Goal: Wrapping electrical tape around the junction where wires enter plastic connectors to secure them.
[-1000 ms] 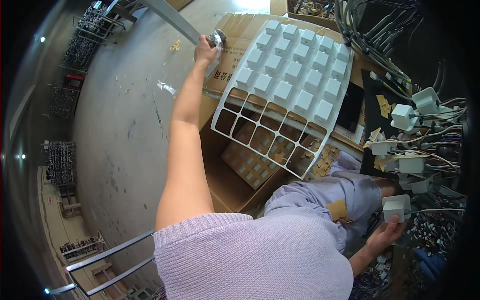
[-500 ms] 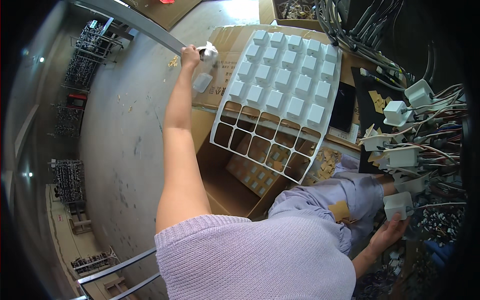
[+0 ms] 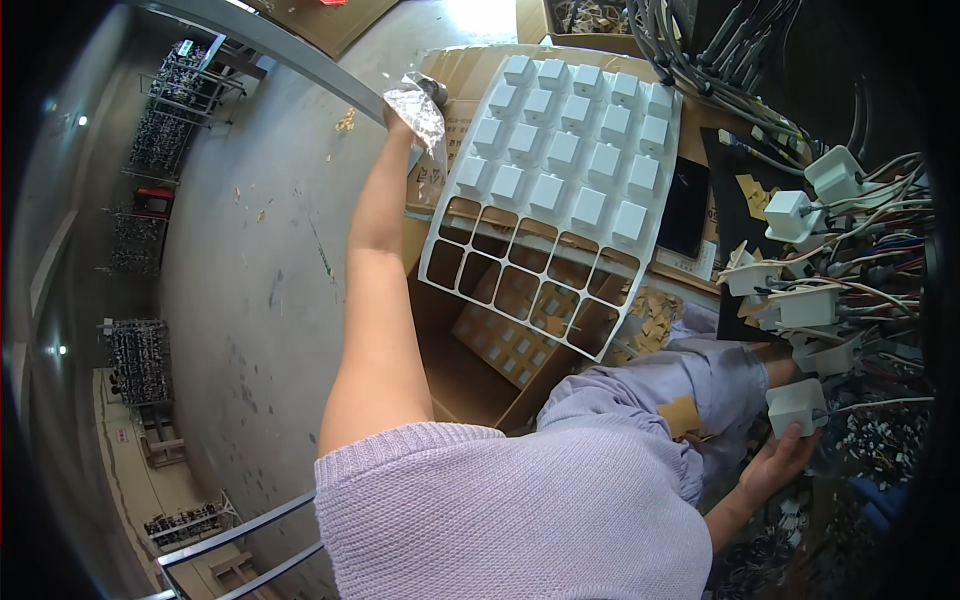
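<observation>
At the far end of my outstretched arm, my left hand [image 3: 397, 117] is closed on a white crumpled cloth [image 3: 418, 115], which hides most of the fingers. A dark rounded object [image 3: 433, 90] shows beside the cloth, its kind unclear. Low on the right, my right hand [image 3: 782, 458] holds a white square plastic box [image 3: 797, 408] from below, with a cable leading out of its side. Between my hands lies a white sheet of labels or trays [image 3: 545, 193] carrying rows of white blocks; its nearer rows are bare frames.
Beneath the sheet is an opened cardboard box [image 3: 470, 380]. A black phone-like slab [image 3: 684, 208] lies right of the sheet. More white boxes with cables [image 3: 808, 308] line the right side, and a grey cable bundle [image 3: 720, 90] hangs above. A metal rail [image 3: 280, 55] crosses the upper left.
My left hand has moved slightly right, and the white cloth now spreads down over it. A clear container seen beside my wrist is now mostly covered. My right hand has stayed in place.
</observation>
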Motion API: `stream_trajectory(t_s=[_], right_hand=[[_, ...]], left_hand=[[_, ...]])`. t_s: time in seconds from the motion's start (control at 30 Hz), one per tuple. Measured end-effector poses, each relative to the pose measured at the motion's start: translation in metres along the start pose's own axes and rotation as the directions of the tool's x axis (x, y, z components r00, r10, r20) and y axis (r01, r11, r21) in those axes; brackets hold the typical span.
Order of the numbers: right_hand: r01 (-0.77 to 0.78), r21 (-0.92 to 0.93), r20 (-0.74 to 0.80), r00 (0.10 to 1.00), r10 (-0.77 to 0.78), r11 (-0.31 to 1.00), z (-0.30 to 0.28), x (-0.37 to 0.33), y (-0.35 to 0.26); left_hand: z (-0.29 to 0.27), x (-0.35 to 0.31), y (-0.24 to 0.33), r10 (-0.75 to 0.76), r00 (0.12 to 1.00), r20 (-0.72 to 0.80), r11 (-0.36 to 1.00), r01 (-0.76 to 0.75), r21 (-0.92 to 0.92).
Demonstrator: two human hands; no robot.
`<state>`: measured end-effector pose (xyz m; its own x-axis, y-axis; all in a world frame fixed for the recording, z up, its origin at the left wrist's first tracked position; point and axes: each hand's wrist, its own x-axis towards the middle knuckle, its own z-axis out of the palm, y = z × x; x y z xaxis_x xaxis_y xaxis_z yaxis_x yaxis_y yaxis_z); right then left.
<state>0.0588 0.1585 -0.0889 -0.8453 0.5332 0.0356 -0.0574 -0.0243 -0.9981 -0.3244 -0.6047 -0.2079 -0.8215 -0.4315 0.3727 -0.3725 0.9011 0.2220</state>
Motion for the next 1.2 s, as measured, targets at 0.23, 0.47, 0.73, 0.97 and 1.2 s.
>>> stream_trajectory(t_s=[0.23, 0.47, 0.73, 0.97, 1.2], right_hand=[[0.004, -0.015, -0.005, 1.0, -0.004, 1.0, 0.005, 0.0, -0.002], [0.006, -0.032, 0.034, 0.999, -0.005, 0.999, 0.012, -0.001, -0.006], [0.024, -0.091, 0.029, 0.999, -0.021, 0.996, 0.002, -0.001, -0.011], [0.003, -0.073, 0.031, 1.0, 0.0, 0.997, 0.004, 0.0, -0.008], [0.017, -0.06, -0.012, 1.0, -0.017, 0.998, 0.004, -0.004, -0.008]], left_hand=[[-0.104, -0.044, 0.105, 0.43, 0.852, 0.298, 0.758, -0.52, 0.393], [-0.073, -0.033, 0.111, 0.292, 0.815, 0.5, 0.645, -0.554, 0.526], [-0.003, 0.024, 0.066, -0.032, 0.962, 0.271, 0.914, -0.082, 0.398], [-0.06, 0.001, 0.125, 0.227, 0.916, 0.33, 0.951, -0.282, 0.129], [-0.053, 0.013, 0.114, -0.284, 0.684, 0.672, 0.808, 0.548, -0.216]])
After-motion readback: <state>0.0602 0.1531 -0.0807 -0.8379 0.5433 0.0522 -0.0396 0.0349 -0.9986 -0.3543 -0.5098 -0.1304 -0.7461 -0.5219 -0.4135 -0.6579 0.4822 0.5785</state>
